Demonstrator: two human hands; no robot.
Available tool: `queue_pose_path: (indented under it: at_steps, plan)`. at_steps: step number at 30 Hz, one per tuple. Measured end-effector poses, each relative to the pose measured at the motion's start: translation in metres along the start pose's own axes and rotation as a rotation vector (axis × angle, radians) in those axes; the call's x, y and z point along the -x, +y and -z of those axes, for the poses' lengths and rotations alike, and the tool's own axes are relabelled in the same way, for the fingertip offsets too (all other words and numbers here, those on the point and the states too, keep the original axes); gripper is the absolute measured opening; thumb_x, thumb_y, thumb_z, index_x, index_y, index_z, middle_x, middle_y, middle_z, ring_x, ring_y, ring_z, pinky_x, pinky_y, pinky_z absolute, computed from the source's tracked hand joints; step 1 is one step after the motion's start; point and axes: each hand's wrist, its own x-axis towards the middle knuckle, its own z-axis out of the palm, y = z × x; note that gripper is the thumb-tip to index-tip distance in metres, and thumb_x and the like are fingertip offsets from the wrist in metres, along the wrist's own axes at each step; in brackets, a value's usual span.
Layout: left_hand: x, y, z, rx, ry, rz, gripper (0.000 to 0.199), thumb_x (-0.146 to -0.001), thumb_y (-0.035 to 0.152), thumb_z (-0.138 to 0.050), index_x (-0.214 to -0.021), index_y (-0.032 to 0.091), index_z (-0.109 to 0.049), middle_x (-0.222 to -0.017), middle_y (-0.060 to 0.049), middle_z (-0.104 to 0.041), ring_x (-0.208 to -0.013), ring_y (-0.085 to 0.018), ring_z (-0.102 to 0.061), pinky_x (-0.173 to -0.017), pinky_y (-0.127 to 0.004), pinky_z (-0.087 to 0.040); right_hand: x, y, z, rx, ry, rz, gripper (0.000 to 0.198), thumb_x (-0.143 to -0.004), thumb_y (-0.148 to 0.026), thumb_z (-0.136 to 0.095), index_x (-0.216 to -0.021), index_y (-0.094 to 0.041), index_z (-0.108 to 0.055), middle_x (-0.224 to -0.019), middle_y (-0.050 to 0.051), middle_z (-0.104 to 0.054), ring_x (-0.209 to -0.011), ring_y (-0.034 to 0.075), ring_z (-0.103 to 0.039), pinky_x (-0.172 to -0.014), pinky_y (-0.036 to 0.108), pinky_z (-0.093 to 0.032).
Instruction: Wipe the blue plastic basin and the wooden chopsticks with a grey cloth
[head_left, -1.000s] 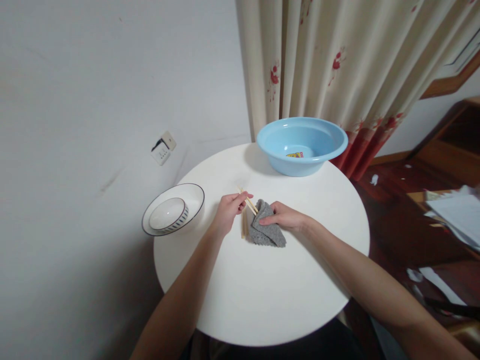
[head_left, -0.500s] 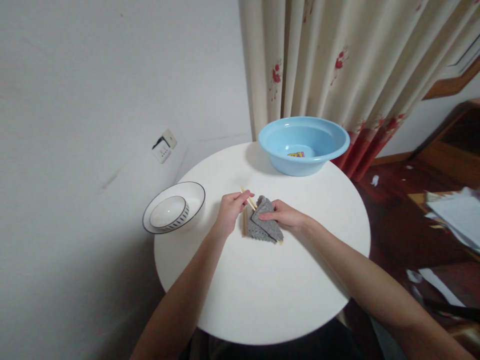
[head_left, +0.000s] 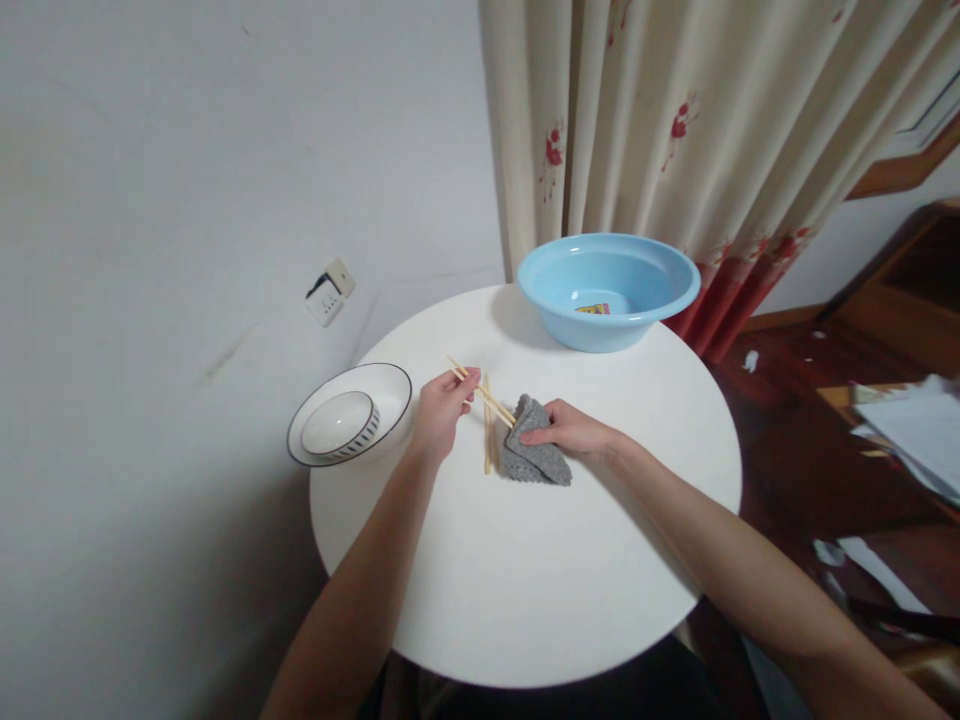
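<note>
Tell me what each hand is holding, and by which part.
Left hand: slim, pale wooden chopsticks, near their far ends. Right hand: folded grey fabric cloth, by its upper right side.

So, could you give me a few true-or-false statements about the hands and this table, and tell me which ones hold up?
1. The right hand holds a grey cloth. True.
2. The left hand holds a spoon. False: it holds chopsticks.
3. A small bowl sits in a larger dish. True.
4. The blue basin stands on the floor. False: it stands on the white table.
5. More chopsticks lie just left of the cloth. True.
</note>
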Motion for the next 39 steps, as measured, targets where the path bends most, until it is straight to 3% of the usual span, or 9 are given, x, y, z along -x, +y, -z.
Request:
queue_pose_path:
  at_steps: [10,20,32,39]
  plan:
    - [-0.001,0.001,-0.003,0.091,-0.029,0.017,0.049,-0.053,0.045,-0.097,-0.085,0.012,-0.079,-0.079,-0.006,-0.068,-0.067,-0.009,-0.050,-0.062,-0.026,-0.036,0.000,-0.002,0.000,0.005,0.018,-0.003,0.046,-0.056,-0.045,-0.098,-0.084,-0.012,-0.081,-0.085,0.006,-0.080,-0.075,0.019,-0.071,-0.079,0.035,-0.058]
    - [0.003,0.002,-0.006,0.092,-0.117,0.054,0.040,-0.058,0.036,-0.093,-0.086,0.013,-0.077,-0.080,-0.005,-0.068,-0.068,-0.010,-0.051,-0.063,-0.025,-0.038,-0.002,0.003,0.001,0.037,0.027,0.013,0.044,-0.059,-0.046,-0.097,-0.084,-0.013,-0.082,-0.085,0.006,-0.080,-0.075,0.019,-0.071,-0.077,0.033,-0.056]
    - [0.010,-0.010,-0.012,-0.021,-0.301,0.104,0.045,-0.065,0.049,-0.093,-0.090,0.014,-0.079,-0.083,-0.005,-0.070,-0.071,-0.011,-0.056,-0.067,-0.026,-0.040,-0.007,0.004,-0.004,-0.038,0.048,0.057,0.043,-0.059,-0.044,-0.098,-0.085,-0.013,-0.082,-0.086,0.006,-0.080,-0.074,0.017,-0.069,-0.079,0.032,-0.054]
    - [0.011,-0.005,-0.013,0.005,-0.264,0.101,0.054,-0.069,0.061,-0.087,-0.093,0.013,-0.079,-0.077,-0.004,-0.064,-0.068,-0.011,-0.054,-0.064,-0.026,-0.039,-0.004,0.000,-0.005,-0.052,0.037,0.044,0.043,-0.060,-0.044,-0.097,-0.084,-0.013,-0.082,-0.084,0.006,-0.079,-0.073,0.017,-0.069,-0.077,0.032,-0.053]
